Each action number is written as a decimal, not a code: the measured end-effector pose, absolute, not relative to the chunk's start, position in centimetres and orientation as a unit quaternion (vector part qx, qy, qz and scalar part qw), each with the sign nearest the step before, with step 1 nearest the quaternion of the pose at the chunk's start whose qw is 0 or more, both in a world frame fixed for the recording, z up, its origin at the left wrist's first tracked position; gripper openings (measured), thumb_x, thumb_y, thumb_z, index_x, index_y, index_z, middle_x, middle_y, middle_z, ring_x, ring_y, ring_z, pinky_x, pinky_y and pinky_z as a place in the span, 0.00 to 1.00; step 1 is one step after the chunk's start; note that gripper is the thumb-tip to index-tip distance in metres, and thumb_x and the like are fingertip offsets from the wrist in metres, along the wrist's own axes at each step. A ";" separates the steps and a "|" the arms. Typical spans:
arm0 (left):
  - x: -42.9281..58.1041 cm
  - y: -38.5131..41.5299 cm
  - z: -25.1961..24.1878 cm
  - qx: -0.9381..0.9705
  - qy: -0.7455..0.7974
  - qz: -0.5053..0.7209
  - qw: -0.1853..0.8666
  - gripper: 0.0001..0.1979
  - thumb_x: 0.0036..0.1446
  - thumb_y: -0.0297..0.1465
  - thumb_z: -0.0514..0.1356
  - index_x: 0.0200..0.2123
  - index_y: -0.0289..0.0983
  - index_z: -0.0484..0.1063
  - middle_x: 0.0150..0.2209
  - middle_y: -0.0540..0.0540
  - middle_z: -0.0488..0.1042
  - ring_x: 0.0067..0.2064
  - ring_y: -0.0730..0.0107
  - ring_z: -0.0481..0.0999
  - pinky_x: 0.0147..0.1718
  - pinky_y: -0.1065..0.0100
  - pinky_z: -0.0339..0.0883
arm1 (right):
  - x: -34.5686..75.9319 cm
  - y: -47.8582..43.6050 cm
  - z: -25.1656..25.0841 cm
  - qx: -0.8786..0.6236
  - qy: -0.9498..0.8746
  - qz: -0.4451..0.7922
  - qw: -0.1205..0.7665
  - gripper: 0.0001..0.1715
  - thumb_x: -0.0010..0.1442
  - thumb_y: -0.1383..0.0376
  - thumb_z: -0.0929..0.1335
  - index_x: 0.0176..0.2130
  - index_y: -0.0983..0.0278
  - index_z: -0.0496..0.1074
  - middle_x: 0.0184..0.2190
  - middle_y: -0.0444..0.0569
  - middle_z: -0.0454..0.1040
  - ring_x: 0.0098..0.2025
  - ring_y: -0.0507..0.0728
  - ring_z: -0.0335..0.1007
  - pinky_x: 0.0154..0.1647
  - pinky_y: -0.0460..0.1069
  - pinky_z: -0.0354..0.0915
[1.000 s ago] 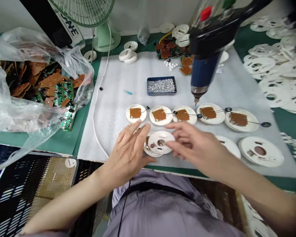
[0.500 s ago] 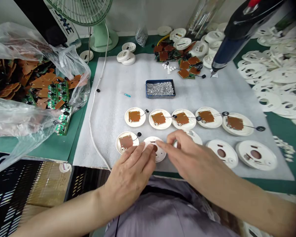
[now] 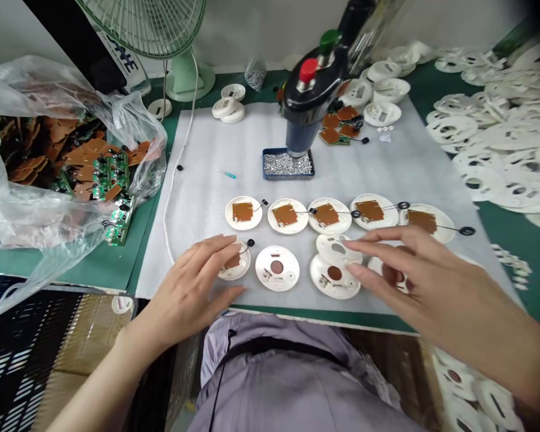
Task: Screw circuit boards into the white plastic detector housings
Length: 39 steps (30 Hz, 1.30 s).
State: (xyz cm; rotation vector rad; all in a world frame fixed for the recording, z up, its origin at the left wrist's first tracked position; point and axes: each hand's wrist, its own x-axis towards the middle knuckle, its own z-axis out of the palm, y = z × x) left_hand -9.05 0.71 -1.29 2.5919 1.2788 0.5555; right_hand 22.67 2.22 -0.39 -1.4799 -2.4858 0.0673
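My left hand [image 3: 197,287] is open, fingers extended over the white round case [image 3: 242,270] at the front left, partly hiding its brown circuit board. To its right is a white round case [image 3: 264,277] with a brown centre circle. My right hand [image 3: 407,264] has thumb and index finger apart at the right edge of a thin white disc [image 3: 332,245]. That disc overlaps the back of another white case [image 3: 335,287]. Whether the fingertips touch it I cannot tell. Behind my right hand, further cases are partly hidden.
A row of white cases with brown boards [image 3: 326,214] lies behind. An electric screwdriver [image 3: 312,99] hangs over a blue tray of screws [image 3: 288,165]. Bagged circuit boards [image 3: 81,156] are at left, piled white discs [image 3: 499,144] at right, a green fan [image 3: 184,72] behind.
Both hands have left the second front case: the left moved left, the right moved right to the thin disc. The hanging screwdriver swung from the upper right to above the screw tray.
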 end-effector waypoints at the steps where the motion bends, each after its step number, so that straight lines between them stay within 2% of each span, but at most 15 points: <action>1: -9.3 0.7 -1.6 0.873 0.443 0.177 0.096 0.19 0.66 0.28 0.56 0.59 0.31 0.62 0.56 0.35 0.71 0.58 0.56 0.72 0.55 0.54 0.70 | 23.0 2.4 -0.8 -0.496 -0.861 0.002 0.112 0.23 0.68 0.50 0.59 0.51 0.59 0.71 0.50 0.44 0.69 0.27 0.43 0.68 0.21 0.43 0.57; 3: -9.5 0.7 -2.2 0.857 0.475 0.179 0.086 0.21 0.68 0.25 0.51 0.62 0.31 0.58 0.54 0.35 0.73 0.52 0.58 0.77 0.49 0.57 0.75 | 23.1 2.8 -1.6 -0.453 -0.884 -0.038 0.106 0.23 0.69 0.52 0.57 0.50 0.61 0.72 0.52 0.42 0.71 0.37 0.49 0.74 0.23 0.45 0.60; 5: -9.6 0.5 -2.5 0.827 0.514 0.207 0.094 0.23 0.68 0.25 0.51 0.65 0.32 0.53 0.55 0.35 0.73 0.48 0.62 0.79 0.46 0.62 0.76 | 23.2 3.2 -1.8 -0.436 -0.890 -0.055 0.122 0.25 0.71 0.56 0.54 0.48 0.63 0.73 0.49 0.42 0.74 0.44 0.52 0.75 0.30 0.46 0.64; 7: -9.5 0.3 -2.5 0.808 0.526 0.236 0.118 0.26 0.67 0.26 0.54 0.66 0.34 0.51 0.58 0.36 0.71 0.51 0.63 0.78 0.48 0.64 0.76 | 23.2 3.5 -1.5 -0.475 -0.868 -0.039 0.137 0.26 0.71 0.56 0.53 0.47 0.64 0.74 0.45 0.44 0.76 0.41 0.53 0.74 0.34 0.47 0.64; 9: -9.5 0.1 -2.4 0.803 0.520 0.254 0.139 0.24 0.67 0.27 0.54 0.64 0.35 0.53 0.58 0.38 0.71 0.54 0.64 0.76 0.50 0.65 0.74 | 23.3 3.4 -0.7 -0.566 -0.812 0.002 0.143 0.26 0.70 0.53 0.55 0.47 0.65 0.73 0.39 0.47 0.77 0.34 0.54 0.72 0.33 0.48 0.60; 12: -9.3 0.0 -2.2 0.800 0.516 0.259 0.166 0.20 0.67 0.26 0.54 0.61 0.36 0.58 0.55 0.41 0.73 0.52 0.67 0.77 0.50 0.67 0.74 | 22.8 2.8 0.5 -0.658 -0.729 0.103 0.161 0.28 0.66 0.46 0.58 0.47 0.61 0.73 0.29 0.47 0.74 0.31 0.54 0.69 0.35 0.49 0.59; 14: -9.3 0.0 -2.2 0.794 0.519 0.260 0.180 0.18 0.67 0.25 0.53 0.59 0.36 0.59 0.54 0.42 0.74 0.49 0.70 0.78 0.47 0.69 0.75 | 22.1 2.4 1.0 -0.666 -0.702 0.171 0.186 0.28 0.64 0.43 0.59 0.46 0.59 0.73 0.28 0.46 0.73 0.29 0.53 0.68 0.36 0.50 0.60; 17: -9.5 0.1 -2.3 0.791 0.522 0.261 0.186 0.19 0.67 0.25 0.54 0.60 0.37 0.59 0.52 0.43 0.75 0.45 0.71 0.79 0.45 0.71 0.75 | 20.9 2.3 1.3 -0.625 -0.692 0.252 0.259 0.25 0.60 0.42 0.64 0.36 0.58 0.76 0.33 0.46 0.73 0.30 0.50 0.66 0.32 0.48 0.62; 20: -9.8 0.2 -2.3 0.801 0.506 0.264 0.183 0.19 0.66 0.25 0.54 0.60 0.37 0.59 0.52 0.43 0.75 0.49 0.69 0.78 0.48 0.70 0.74 | 20.3 2.5 1.4 -0.631 -0.662 0.307 0.264 0.28 0.56 0.40 0.66 0.30 0.59 0.77 0.23 0.47 0.67 0.24 0.48 0.61 0.23 0.44 0.60; 22: -9.8 0.2 -2.3 0.814 0.485 0.262 0.182 0.19 0.66 0.24 0.54 0.59 0.36 0.59 0.53 0.42 0.75 0.51 0.68 0.77 0.51 0.69 0.72 | 20.1 2.8 1.4 -0.645 -0.637 0.358 0.223 0.31 0.54 0.37 0.66 0.32 0.60 0.79 0.17 0.45 0.65 0.19 0.47 0.59 0.20 0.43 0.61; 26: -9.4 0.1 -2.9 0.815 0.471 0.298 0.156 0.17 0.65 0.24 0.56 0.56 0.35 0.62 0.48 0.43 0.76 0.48 0.71 0.79 0.47 0.72 0.74 | 19.5 2.9 1.1 -0.623 -0.621 0.418 0.226 0.36 0.52 0.36 0.66 0.42 0.62 0.78 0.23 0.46 0.72 0.19 0.46 0.63 0.20 0.41 0.65; 30: -9.2 0.1 -3.9 0.813 0.471 0.329 0.100 0.17 0.65 0.23 0.56 0.56 0.36 0.61 0.46 0.43 0.77 0.45 0.71 0.79 0.43 0.72 0.76 | 18.7 3.4 0.4 -0.640 -0.625 0.395 0.210 0.32 0.54 0.39 0.66 0.42 0.62 0.72 0.17 0.43 0.66 0.18 0.46 0.60 0.17 0.39 0.58; 34: -10.0 0.5 -4.2 0.863 0.399 0.308 0.036 0.20 0.64 0.21 0.57 0.57 0.35 0.59 0.48 0.41 0.77 0.49 0.67 0.78 0.47 0.66 0.76 | 18.7 4.1 0.1 -0.623 -0.650 0.367 0.234 0.36 0.53 0.39 0.67 0.52 0.58 0.69 0.28 0.46 0.72 0.21 0.47 0.64 0.18 0.40 0.60; 36: -10.5 0.5 -3.9 0.896 0.358 0.264 0.023 0.17 0.65 0.21 0.55 0.56 0.33 0.61 0.50 0.39 0.76 0.53 0.64 0.76 0.49 0.63 0.74 | 19.0 4.2 0.2 -0.612 -0.662 0.379 0.211 0.36 0.54 0.39 0.66 0.53 0.57 0.71 0.28 0.47 0.73 0.20 0.46 0.62 0.17 0.41 0.59; 39: -10.7 0.1 -3.0 0.917 0.355 0.176 0.044 0.13 0.67 0.24 0.53 0.54 0.32 0.65 0.55 0.36 0.72 0.60 0.57 0.69 0.54 0.57 0.70 | 19.8 3.8 0.5 -0.604 -0.673 0.385 0.187 0.34 0.54 0.38 0.65 0.46 0.59 0.75 0.24 0.46 0.71 0.18 0.47 0.60 0.18 0.42 0.60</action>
